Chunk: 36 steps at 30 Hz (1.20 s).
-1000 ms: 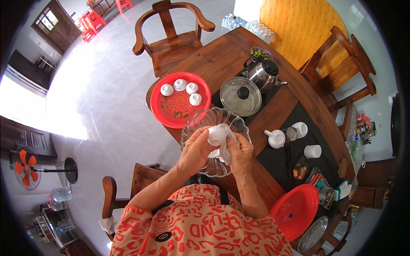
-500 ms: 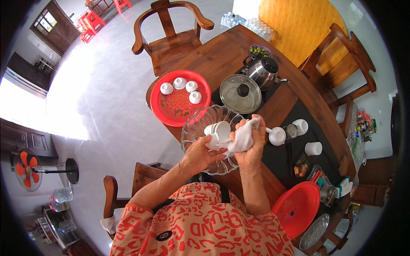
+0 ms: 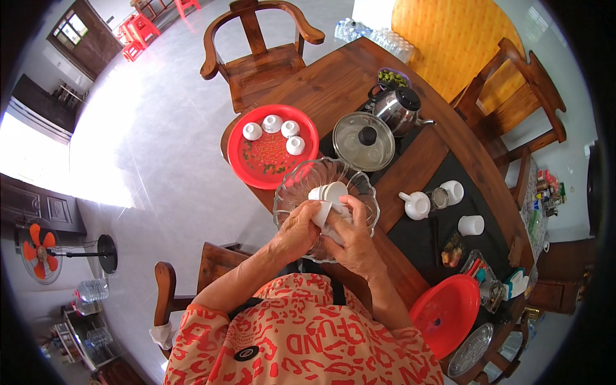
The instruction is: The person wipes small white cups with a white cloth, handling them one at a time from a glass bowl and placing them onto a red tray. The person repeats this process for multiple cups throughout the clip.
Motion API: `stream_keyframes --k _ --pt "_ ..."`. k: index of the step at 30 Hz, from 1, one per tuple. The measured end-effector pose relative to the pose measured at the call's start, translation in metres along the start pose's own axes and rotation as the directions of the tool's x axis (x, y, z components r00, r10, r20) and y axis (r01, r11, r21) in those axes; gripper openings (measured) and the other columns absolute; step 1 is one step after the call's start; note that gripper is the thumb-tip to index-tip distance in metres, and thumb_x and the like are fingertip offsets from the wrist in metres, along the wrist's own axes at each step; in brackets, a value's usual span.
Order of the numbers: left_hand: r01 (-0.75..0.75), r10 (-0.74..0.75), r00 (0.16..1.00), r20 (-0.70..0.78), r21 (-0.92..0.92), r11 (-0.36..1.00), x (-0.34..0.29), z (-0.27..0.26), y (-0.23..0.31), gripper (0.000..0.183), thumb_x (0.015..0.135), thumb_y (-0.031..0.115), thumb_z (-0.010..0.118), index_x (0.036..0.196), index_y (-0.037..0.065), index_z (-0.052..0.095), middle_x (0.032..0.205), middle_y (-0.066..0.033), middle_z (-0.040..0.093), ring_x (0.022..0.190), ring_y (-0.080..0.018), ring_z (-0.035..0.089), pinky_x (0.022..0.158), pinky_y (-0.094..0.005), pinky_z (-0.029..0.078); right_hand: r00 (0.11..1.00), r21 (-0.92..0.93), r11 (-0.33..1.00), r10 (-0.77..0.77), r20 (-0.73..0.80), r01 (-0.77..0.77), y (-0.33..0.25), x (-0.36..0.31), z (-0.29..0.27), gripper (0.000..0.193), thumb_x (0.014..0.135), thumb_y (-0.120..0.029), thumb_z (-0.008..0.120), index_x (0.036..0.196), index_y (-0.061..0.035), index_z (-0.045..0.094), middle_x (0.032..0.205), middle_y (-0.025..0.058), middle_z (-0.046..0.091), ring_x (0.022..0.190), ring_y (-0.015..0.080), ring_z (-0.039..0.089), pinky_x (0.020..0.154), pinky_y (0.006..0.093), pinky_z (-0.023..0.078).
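Over the scalloped glass bowl (image 3: 292,183), my left hand (image 3: 296,230) grips a small white cup (image 3: 321,213) that is tilted toward my other hand. My right hand (image 3: 355,240) is closed around a white cloth (image 3: 344,221) and presses it at the cup's mouth; fingers cover most of the cloth. More white cups (image 3: 335,190) rest inside the bowl, just beyond my fingers. Left of the bowl, a red round tray (image 3: 255,170) carries several small white cups (image 3: 273,123) turned upside down.
A glass lid (image 3: 363,141) and a steel kettle (image 3: 396,110) stand beyond the bowl. On the dark mat at right are a white teapot (image 3: 417,205), a strainer (image 3: 439,198) and white cups (image 3: 471,224). A red basin (image 3: 449,314) sits near my right elbow. Wooden chairs (image 3: 256,67) surround the table.
My right hand has come down and left with the cloth, from beside the cup to its mouth. The left hand still holds the cup over the bowl.
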<state>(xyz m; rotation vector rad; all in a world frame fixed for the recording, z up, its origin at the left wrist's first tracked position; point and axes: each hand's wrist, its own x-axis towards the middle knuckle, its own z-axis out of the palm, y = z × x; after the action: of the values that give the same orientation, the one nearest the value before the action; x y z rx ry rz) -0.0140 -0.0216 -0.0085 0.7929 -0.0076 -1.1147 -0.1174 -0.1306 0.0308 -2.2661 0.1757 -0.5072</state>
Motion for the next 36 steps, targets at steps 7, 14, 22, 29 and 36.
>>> stream_keyframes --k 7,14,22,29,36 --pt "0.192 -0.220 0.975 -0.009 0.526 0.828 -0.014 0.004 0.010 0.039 0.097 0.038 0.038 0.122 0.009 0.046 0.116 -0.0089 0.053 0.104 -0.0209 0.053 0.088 -0.0377 0.044 0.990 0.157 0.982 0.085 0.110 -0.102 0.015 -0.009 0.003 0.029 0.074 0.001 0.064 0.102 -0.0035 0.065 0.114 0.0157 0.043 0.109 0.0316 0.045 0.094 0.0384 0.039" --pt "0.139 -0.136 0.990 -0.032 0.125 0.982 -0.004 0.000 0.005 0.049 0.095 0.050 0.038 0.115 0.007 0.050 0.089 -0.0017 0.051 0.068 -0.0089 0.043 0.056 -0.0242 0.037 0.996 0.142 0.986 0.090 -0.028 -0.085 0.011 0.000 0.012 0.042 0.073 -0.006 0.063 0.114 -0.0044 0.058 0.119 0.0187 0.034 0.111 0.0353 0.041 0.096 0.0392 0.038" --pt "0.078 -0.089 0.996 0.014 0.361 0.929 -0.004 -0.014 0.007 0.046 0.096 0.046 0.037 0.117 0.008 0.050 0.100 -0.0055 0.058 0.082 -0.0161 0.057 0.066 -0.0260 0.049 0.989 -0.024 0.999 -0.019 0.144 0.022 -0.001 -0.006 0.011 0.051 0.070 0.001 0.062 0.120 -0.0041 0.054 0.119 0.0212 0.035 0.110 0.0391 0.041 0.093 0.0418 0.040" --pt "-0.051 0.044 0.999 0.025 0.451 0.891 0.004 -0.043 -0.010 0.047 0.097 0.048 0.034 0.118 0.010 0.049 0.101 -0.0032 0.057 0.083 -0.0136 0.054 0.068 -0.0267 0.046 0.986 0.372 0.913 0.146 0.084 -0.167 -0.005 0.005 -0.011 0.034 0.074 0.001 0.067 0.106 -0.0023 0.057 0.107 0.0142 0.053 0.096 0.0277 0.056 0.079 0.0344 0.048" --pt "0.099 -0.099 0.994 0.053 0.003 0.995 -0.010 0.004 0.010 0.051 0.097 0.049 0.031 0.121 0.007 0.049 0.114 -0.0068 0.057 0.103 -0.0186 0.057 0.088 -0.0372 0.048 0.958 0.109 0.988 -0.071 -0.280 0.105 0.007 0.006 0.021 0.041 0.069 -0.001 0.072 0.107 -0.0034 0.057 0.109 0.0124 0.054 0.098 0.0285 0.056 0.083 0.0352 0.048"
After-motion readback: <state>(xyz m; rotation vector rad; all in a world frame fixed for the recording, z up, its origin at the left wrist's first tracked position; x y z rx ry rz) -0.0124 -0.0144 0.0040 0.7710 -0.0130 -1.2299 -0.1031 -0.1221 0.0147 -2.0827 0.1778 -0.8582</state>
